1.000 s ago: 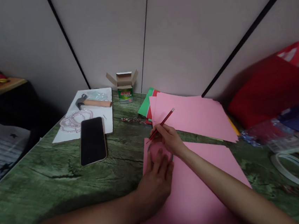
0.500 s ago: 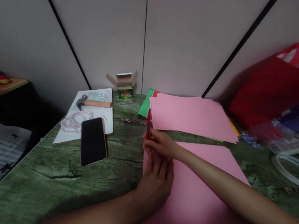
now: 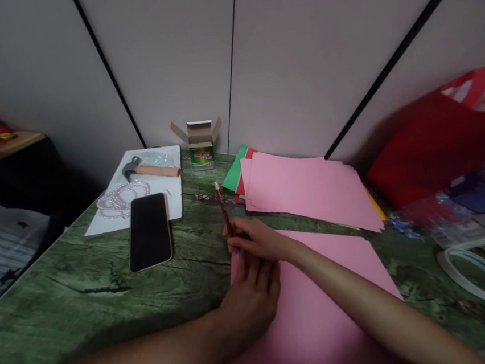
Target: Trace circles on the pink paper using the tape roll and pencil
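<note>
A pink sheet of paper [image 3: 323,311] lies before me on the green wood-patterned table [image 3: 79,312]. My right hand [image 3: 259,239] grips a dark red pencil [image 3: 223,207] near its lower end, over the sheet's far left corner. The pencil's pale top end points up and away; its tip is hidden by the fingers. Just below, my left hand [image 3: 253,298] rests on the sheet's left part with fingers stretched forward, close against the right hand. Beyond the hands lies a stack of pink paper [image 3: 307,187], with green and red sheets [image 3: 236,168] showing at its left.
Left of the hands is a black phone [image 3: 149,232]. Behind it, a white board [image 3: 173,203] carries a hammer [image 3: 155,169] and a bead string [image 3: 119,199]. A small green box [image 3: 202,154] stands open by the wall. Rightward are a tape roll [image 3: 470,274] and a red bag [image 3: 430,129].
The pencil's top end has swung left, so the pencil now leans left. My right hand has shifted slightly with it; my left hand stays on the sheet.
</note>
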The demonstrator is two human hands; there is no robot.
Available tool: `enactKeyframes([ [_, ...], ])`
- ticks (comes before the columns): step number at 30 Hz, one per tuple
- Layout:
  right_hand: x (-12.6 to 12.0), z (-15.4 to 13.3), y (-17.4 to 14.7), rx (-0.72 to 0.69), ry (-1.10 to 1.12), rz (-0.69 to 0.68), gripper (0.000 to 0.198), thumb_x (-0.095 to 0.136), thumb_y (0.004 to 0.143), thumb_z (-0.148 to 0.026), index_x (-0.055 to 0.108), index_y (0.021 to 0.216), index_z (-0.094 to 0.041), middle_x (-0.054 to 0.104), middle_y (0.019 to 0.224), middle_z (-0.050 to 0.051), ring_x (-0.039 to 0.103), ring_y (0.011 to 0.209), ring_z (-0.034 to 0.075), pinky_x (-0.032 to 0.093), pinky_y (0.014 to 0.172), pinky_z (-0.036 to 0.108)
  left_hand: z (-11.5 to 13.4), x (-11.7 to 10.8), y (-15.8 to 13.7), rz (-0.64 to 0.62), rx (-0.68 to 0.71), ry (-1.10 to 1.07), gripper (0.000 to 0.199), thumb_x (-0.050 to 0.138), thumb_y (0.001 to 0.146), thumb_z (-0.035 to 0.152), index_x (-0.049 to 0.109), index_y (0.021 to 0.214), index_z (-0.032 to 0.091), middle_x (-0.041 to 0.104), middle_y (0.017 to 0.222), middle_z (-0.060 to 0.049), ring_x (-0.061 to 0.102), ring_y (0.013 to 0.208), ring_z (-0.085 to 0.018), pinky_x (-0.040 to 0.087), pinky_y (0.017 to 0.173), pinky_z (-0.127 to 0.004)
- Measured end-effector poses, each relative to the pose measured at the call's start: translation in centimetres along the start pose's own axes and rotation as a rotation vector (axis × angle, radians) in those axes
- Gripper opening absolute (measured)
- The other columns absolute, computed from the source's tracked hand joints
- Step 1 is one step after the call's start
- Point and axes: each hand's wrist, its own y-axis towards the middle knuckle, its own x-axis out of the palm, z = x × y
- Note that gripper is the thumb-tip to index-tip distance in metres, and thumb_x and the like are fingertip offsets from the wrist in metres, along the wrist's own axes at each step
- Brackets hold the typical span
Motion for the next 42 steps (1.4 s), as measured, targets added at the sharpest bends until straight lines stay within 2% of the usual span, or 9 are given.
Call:
enactKeyframes([
  [6, -0.1, -0.3, 0.1, -0.009, -0.084, -0.018, 0.005, 0.049, 0.087, -0.017, 0.047, 0.089, -0.02, 0.065, 0.071, -0.001, 0.061, 0.065, 0.013, 0.046, 0.064, 0.025, 0.0, 0.0, 0.0, 0.016, -0.004, 0.019, 0.046, 0.038, 0.088, 0.02, 0.044, 0.13, 0.002, 0.051, 0.127, -0.024, 0.046, 0.119, -0.035, 0.031, 0.099, -0.056],
  [12, -0.2, 0.1, 0.4, 0.009, -0.049, 0.026, 0.004, 0.049, 0.086, -0.019, 0.045, 0.087, -0.021, 0.065, 0.07, 0.0, 0.062, 0.066, 0.015, 0.047, 0.063, 0.026, -0.1, -0.2, 0.0, -0.01, 0.013, 0.032, 0.045, 0.035, 0.09, 0.02, 0.043, 0.131, 0.003, 0.049, 0.131, -0.023, 0.045, 0.121, -0.034, 0.03, 0.1, -0.056],
  [16, -0.4, 0.6, 0.4, 0.027, -0.008, 0.133, 0.005, 0.049, 0.085, -0.02, 0.044, 0.085, -0.021, 0.065, 0.07, 0.0, 0.063, 0.066, 0.015, 0.049, 0.065, 0.027, -0.1, 0.1, 0.0, 0.019, 0.006, 0.046, 0.043, 0.036, 0.09, 0.021, 0.046, 0.129, 0.005, 0.048, 0.131, -0.021, 0.045, 0.121, -0.034, 0.028, 0.101, -0.058],
  [22, -1.1, 1.3, -0.1, 0.098, -0.073, 0.328, 0.006, 0.051, 0.083, -0.021, 0.046, 0.082, -0.021, 0.07, 0.073, 0.002, 0.067, 0.071, 0.017, 0.05, 0.067, 0.029, 0.0, 0.7, 0.0, 0.038, -0.036, 0.003, 0.043, 0.044, 0.087, 0.019, 0.046, 0.128, 0.005, 0.041, 0.137, -0.023, 0.028, 0.131, -0.043, 0.03, 0.1, -0.06],
  [27, -1.8, 2.1, -0.7, 0.166, -0.029, 0.447, 0.005, 0.053, 0.08, -0.02, 0.047, 0.082, -0.021, 0.071, 0.072, 0.002, 0.068, 0.069, 0.016, 0.051, 0.067, 0.029, 0.0, 0.3, 0.3, 0.018, -0.066, -0.057, 0.039, 0.048, 0.083, 0.011, 0.049, 0.122, 0.006, 0.036, 0.138, -0.026, 0.021, 0.133, -0.045, 0.031, 0.099, -0.062],
  [30, -2.0, 2.4, -1.5, 0.214, -0.026, 0.501, 0.006, 0.054, 0.079, -0.024, 0.048, 0.08, -0.021, 0.071, 0.073, 0.003, 0.065, 0.06, 0.016, 0.052, 0.057, 0.029, -0.1, 0.0, 0.5, 0.015, -0.122, -0.088, 0.038, 0.05, 0.08, 0.006, 0.052, 0.117, 0.009, 0.033, 0.138, -0.028, 0.023, 0.131, -0.047, 0.036, 0.096, -0.061],
  [35, -1.9, 2.6, -3.0, 0.297, 0.091, 0.593, 0.014, 0.055, 0.078, -0.034, 0.047, 0.079, -0.021, 0.07, 0.076, 0.005, 0.058, 0.046, 0.015, 0.048, 0.037, 0.027, -0.8, -0.3, 0.8, -0.095, -0.197, -0.163, 0.055, 0.052, 0.074, 0.0, 0.048, 0.124, 0.02, 0.027, 0.142, -0.024, 0.025, 0.13, -0.047, 0.041, 0.09, -0.06],
  [38, -1.8, 2.9, -3.7, 0.326, 0.116, 0.65, 0.015, 0.055, 0.078, -0.034, 0.048, 0.08, -0.021, 0.07, 0.077, 0.005, 0.058, 0.046, 0.014, 0.049, 0.038, 0.026, -1.2, -0.5, 1.1, -0.189, -0.227, -0.201, 0.062, 0.048, 0.071, -0.005, 0.047, 0.125, 0.027, 0.024, 0.145, -0.019, 0.024, 0.131, -0.045, 0.043, 0.088, -0.059],
  [42, -1.7, 3.0, -4.5, 0.314, 0.116, 0.681, 0.014, 0.055, 0.078, -0.034, 0.05, 0.079, -0.021, 0.07, 0.076, 0.005, 0.062, 0.051, 0.016, 0.05, 0.042, 0.027, -1.7, -1.1, 1.5, -0.206, -0.263, -0.236, 0.057, 0.046, 0.077, -0.001, 0.048, 0.126, 0.029, 0.024, 0.145, -0.016, 0.024, 0.131, -0.041, 0.041, 0.09, -0.058],
])
